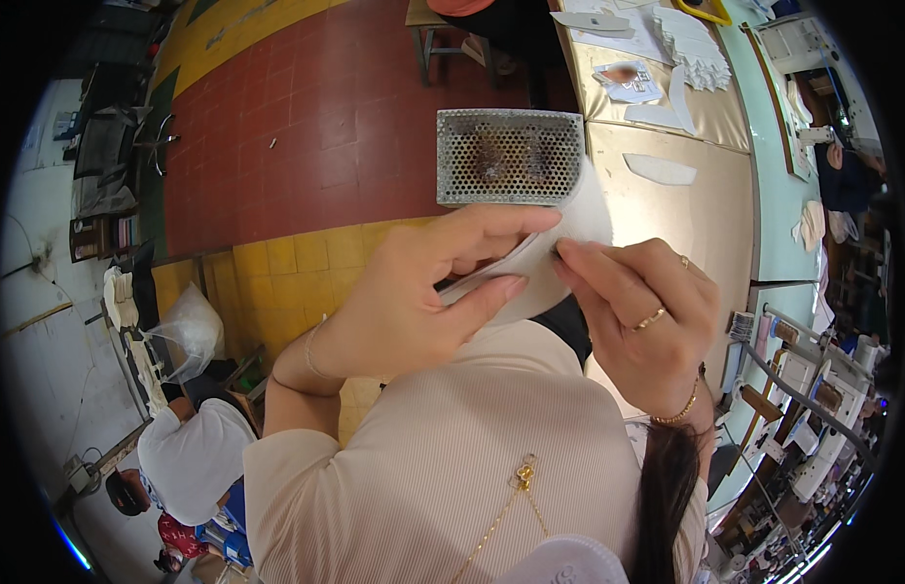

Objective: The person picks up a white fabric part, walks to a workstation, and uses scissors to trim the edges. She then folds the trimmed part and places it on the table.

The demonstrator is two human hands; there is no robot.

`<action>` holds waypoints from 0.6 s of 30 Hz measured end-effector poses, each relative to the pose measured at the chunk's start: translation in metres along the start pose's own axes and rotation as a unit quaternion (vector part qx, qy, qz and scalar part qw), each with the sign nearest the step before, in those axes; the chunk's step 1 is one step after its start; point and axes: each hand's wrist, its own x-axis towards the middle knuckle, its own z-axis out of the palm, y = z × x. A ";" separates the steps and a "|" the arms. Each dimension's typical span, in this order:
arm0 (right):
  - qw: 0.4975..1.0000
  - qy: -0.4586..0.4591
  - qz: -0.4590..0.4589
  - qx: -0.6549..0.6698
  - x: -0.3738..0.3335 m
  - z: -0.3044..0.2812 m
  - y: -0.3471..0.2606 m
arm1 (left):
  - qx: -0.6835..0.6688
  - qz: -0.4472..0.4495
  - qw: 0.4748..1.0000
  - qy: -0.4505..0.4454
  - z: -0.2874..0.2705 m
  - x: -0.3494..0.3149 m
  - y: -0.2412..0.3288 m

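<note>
My left hand (423, 287) holds a curved white fabric piece (593, 209) in front of my chest. Its thumb and fingers grip the piece from the left, and the layers part slightly between them. My right hand (652, 316) is closed in a pinch against the near face of the fabric. A small dark bit shows at its fingertips, too little of it to name. Just beyond the fabric is a perforated metal box (511, 156) with brown stains on its mesh; the fabric overlaps its right corner.
To the right runs a table with a tan cover (705, 204). On it lie a loose white cut piece (660, 169), a stack of white pieces (691, 49) and a small printed packet (628, 82). A person in a white top (195, 457) is at lower left; another sits at the top near a stool (433, 39).
</note>
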 end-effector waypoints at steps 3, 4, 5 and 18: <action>0.999 0.019 0.024 0.026 0.002 -0.003 0.001 | -0.066 -0.002 0.998 0.005 -0.004 -0.001 -0.005; 0.999 0.025 0.020 0.031 0.003 -0.003 0.005 | -0.064 -0.017 0.998 0.002 -0.008 -0.001 -0.001; 0.999 0.030 0.018 0.036 0.004 -0.004 0.006 | -0.061 -0.021 0.998 -0.002 -0.010 -0.001 0.001; 0.999 0.009 0.041 0.029 0.009 -0.005 -0.002 | -0.044 0.013 0.999 -0.005 -0.008 0.001 0.005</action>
